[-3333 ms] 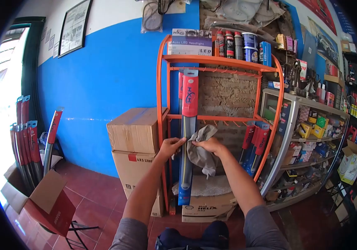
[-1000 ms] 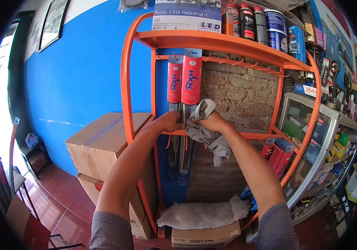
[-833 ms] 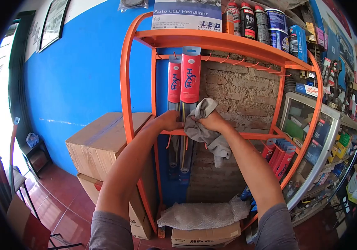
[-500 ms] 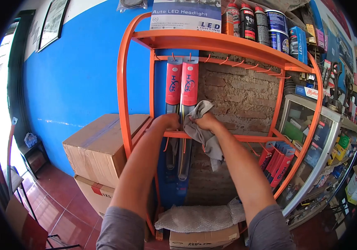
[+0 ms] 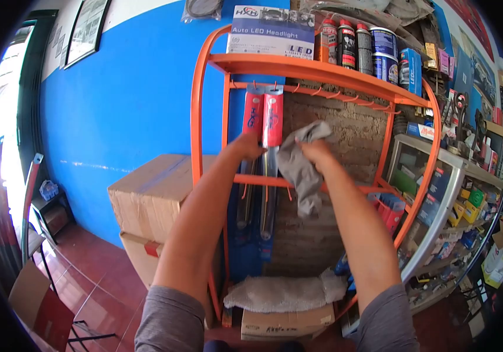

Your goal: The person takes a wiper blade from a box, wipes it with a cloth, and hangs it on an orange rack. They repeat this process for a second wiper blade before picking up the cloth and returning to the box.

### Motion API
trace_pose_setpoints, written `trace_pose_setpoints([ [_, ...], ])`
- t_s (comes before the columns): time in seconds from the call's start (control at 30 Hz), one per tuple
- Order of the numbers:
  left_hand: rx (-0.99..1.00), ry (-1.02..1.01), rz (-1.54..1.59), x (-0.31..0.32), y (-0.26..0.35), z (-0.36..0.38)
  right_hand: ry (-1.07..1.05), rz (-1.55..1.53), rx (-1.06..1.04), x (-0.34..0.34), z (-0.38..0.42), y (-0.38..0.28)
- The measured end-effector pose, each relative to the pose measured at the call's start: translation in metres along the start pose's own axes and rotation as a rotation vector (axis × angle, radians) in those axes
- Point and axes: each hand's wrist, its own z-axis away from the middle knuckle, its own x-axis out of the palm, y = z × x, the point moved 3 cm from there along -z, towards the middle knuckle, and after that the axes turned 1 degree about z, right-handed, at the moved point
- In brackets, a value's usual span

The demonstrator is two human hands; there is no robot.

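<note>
Two wiper blade packages with red cards hang side by side from a hook of the orange rack: the left package (image 5: 252,111) and the right package (image 5: 272,120). My left hand (image 5: 248,145) is closed around the left package at the lower end of its red card; its fingertips are partly hidden. My right hand (image 5: 316,150) grips a crumpled grey cloth (image 5: 301,170), which dangles to the right of the packages, in front of the brick wall.
The orange rack (image 5: 328,66) has a shelf with a headlight box (image 5: 272,35), spray cans (image 5: 347,46) and tins. Cardboard boxes (image 5: 146,199) stand at its left, a glass cabinet (image 5: 422,170) at its right. A bubble-wrapped bundle (image 5: 287,294) lies below on a carton.
My left hand has moved up the left package, from below its red card to the card's lower end. My right hand has lifted the cloth up and rightward, away from the packages. The view has shifted.
</note>
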Motion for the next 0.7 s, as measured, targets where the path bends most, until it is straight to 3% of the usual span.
trace_pose_setpoints([
  [0.07, 0.054, 0.078, 0.140, -0.037, 0.023, 0.018, 0.018, -0.112, -0.035, -0.023, 0.014, -0.035],
  [0.13, 0.184, 0.056, 0.245, -0.070, 0.043, 0.034, 0.019, -0.240, -0.063, -0.064, 0.050, -0.103],
  [0.2, 0.314, 0.162, 0.417, -0.090, 0.060, 0.054, 0.031, -0.358, -0.081, -0.092, 0.097, -0.167],
  [0.27, 0.293, 0.300, 0.485, -0.121, 0.094, 0.111, 0.033, -0.397, -0.128, -0.100, 0.130, -0.207],
  [0.33, 0.271, 0.383, 0.547, -0.120, 0.089, 0.151, 0.027, -0.420, -0.204, -0.093, 0.156, -0.221],
  [0.37, 0.261, 0.481, 0.607, -0.118, 0.083, 0.176, -0.057, -0.434, -0.093, -0.082, 0.181, -0.219],
  [0.43, 0.119, 0.396, 0.779, -0.099, 0.076, 0.251, -0.178, -0.291, -0.003, -0.056, 0.238, -0.207],
  [0.5, 0.166, 0.403, 1.044, -0.050, 0.057, 0.316, -0.230, -0.371, 0.011, -0.021, 0.306, -0.187],
  [0.57, 0.019, 0.280, 0.933, 0.026, 0.007, 0.365, -0.330, -0.537, -0.173, 0.060, 0.330, -0.124],
  [0.63, -0.120, 0.247, 1.009, 0.091, -0.012, 0.419, -0.474, -0.592, 0.065, 0.121, 0.376, -0.083],
  [0.7, -0.383, -0.055, 1.100, 0.164, -0.035, 0.479, -0.591, -0.429, 0.372, 0.186, 0.419, -0.029],
])
